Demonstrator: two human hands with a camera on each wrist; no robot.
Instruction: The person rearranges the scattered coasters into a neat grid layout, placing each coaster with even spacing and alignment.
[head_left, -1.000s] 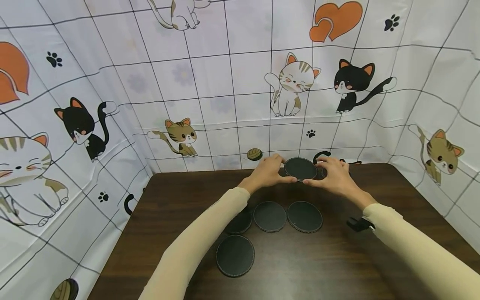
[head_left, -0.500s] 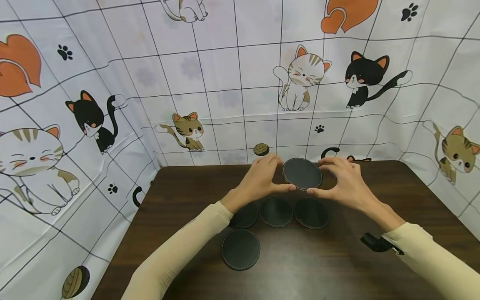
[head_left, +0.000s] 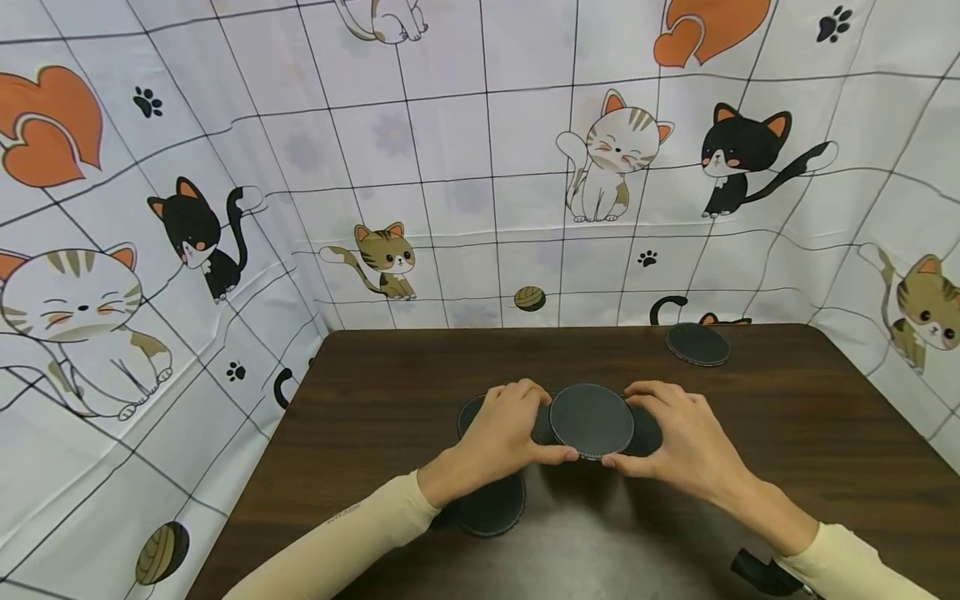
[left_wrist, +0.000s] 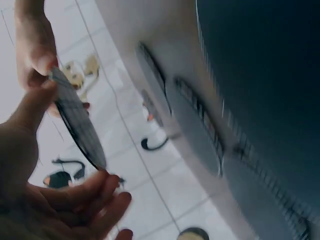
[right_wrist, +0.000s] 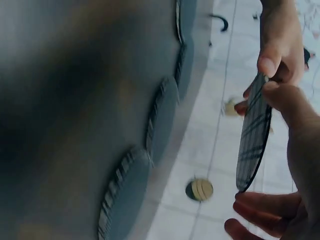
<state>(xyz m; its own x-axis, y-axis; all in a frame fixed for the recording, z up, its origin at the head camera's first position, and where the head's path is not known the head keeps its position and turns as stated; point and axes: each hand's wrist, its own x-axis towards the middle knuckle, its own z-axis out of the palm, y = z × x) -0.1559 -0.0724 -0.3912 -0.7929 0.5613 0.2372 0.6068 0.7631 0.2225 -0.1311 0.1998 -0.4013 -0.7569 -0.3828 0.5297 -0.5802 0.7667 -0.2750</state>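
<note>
Both hands hold one round black coaster (head_left: pixel 592 421) with a stitched rim, raised above the table. My left hand (head_left: pixel 502 429) pinches its left edge between thumb and fingers, and my right hand (head_left: pixel 682 433) does likewise on the right. Its underside looks pale and striped in both wrist views. Behind it, partly covered, lies a row of matching coasters on the table; the right one (head_left: pixel 647 431) peeks out beside my right fingers. Another coaster (head_left: pixel 492 507) lies nearer, partly under my left wrist.
A dark wood table (head_left: pixel 405 375) carries everything. One more coaster (head_left: pixel 697 344) lies at its far right edge. A white cloth (head_left: pixel 450 208) printed with cats hangs behind and at both sides. A black strap piece (head_left: pixel 765 572) sits at my right sleeve.
Both hands have brought the held coaster from the table's far side toward me, above the row. The far right coaster, earlier hidden behind my right hand, now shows fully.
</note>
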